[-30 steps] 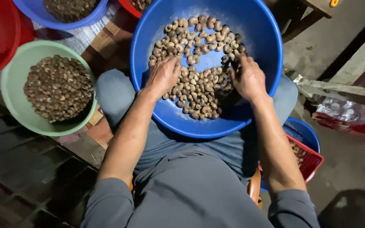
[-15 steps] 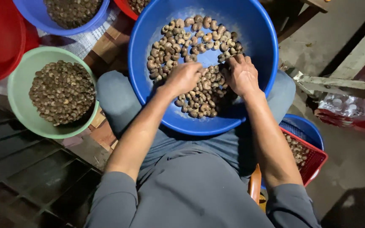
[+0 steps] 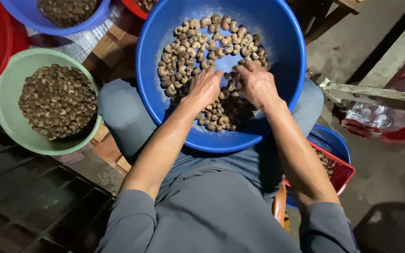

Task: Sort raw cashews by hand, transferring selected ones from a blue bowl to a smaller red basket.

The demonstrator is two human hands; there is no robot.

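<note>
hands: left hand [image 3: 205, 87] and right hand [image 3: 257, 83] have drawn together mid-basin | grip: fingers curled into cashew nuts [image 3: 198, 51], hold hidden, cannot tell | nuts: under and beyond both grips in blue basin [image 3: 151, 98] | green bowl [image 3: 5, 93] left of grip

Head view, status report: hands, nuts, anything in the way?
Left hand and right hand both palm-down on nuts, close together. Nuts in blue basin on lap. Grip hidden. Nothing in the way.

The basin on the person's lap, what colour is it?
Blue; the basin shows clearly in the head view.
</note>
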